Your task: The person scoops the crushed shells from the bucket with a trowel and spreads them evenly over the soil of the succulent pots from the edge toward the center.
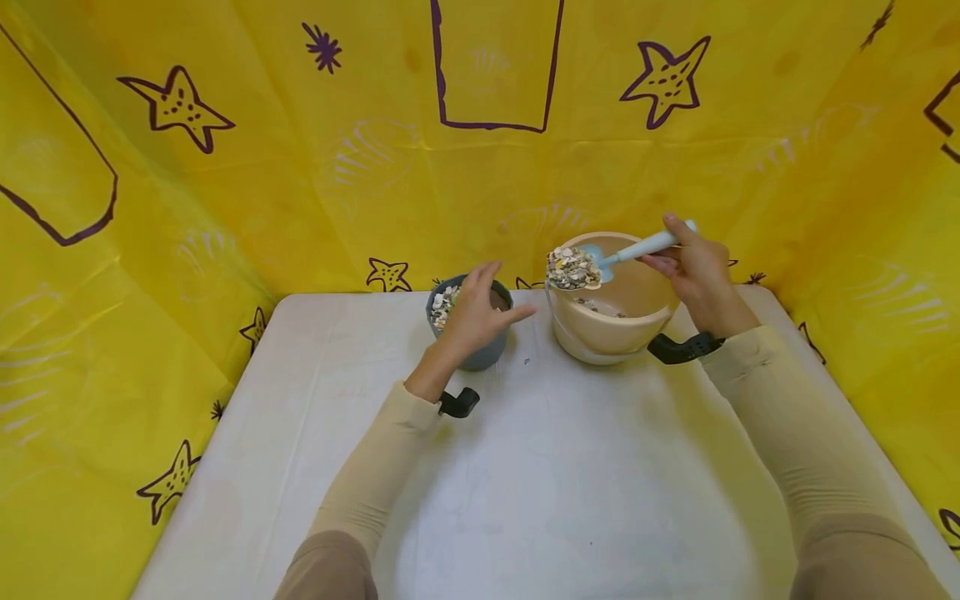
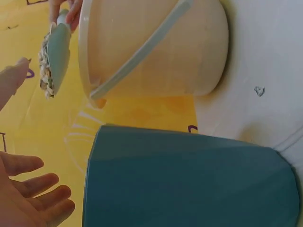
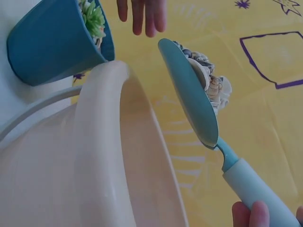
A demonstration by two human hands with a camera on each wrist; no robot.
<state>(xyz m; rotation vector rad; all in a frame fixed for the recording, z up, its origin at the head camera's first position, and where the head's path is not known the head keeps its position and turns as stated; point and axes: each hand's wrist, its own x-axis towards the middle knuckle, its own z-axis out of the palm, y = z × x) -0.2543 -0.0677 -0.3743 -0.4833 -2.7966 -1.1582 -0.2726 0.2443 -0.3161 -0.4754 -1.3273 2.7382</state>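
Note:
In the head view my right hand (image 1: 703, 271) grips the pale handle of a small light-blue trowel (image 1: 647, 247). Its scoop carries a heap of small seashells (image 1: 572, 268) above the left rim of a cream bucket (image 1: 611, 340). A few shell bits lie inside the bucket. My left hand (image 1: 471, 315) hovers at the blue plant pot (image 1: 486, 358) with fingers and thumb spread, holding nothing. White shells (image 1: 442, 305) show at the pot's left side, brown soil at its right. A green succulent (image 3: 93, 20) pokes up from the pot in the right wrist view; the left hand partly hides the opening.
Both containers stand near the far edge of a white-covered table (image 1: 525, 483). A tiny fragment (image 1: 527, 362) lies between them. Yellow cloth (image 1: 480, 183) printed with starfish hangs behind and along the sides. The bucket's handle (image 2: 142, 52) hangs down its side.

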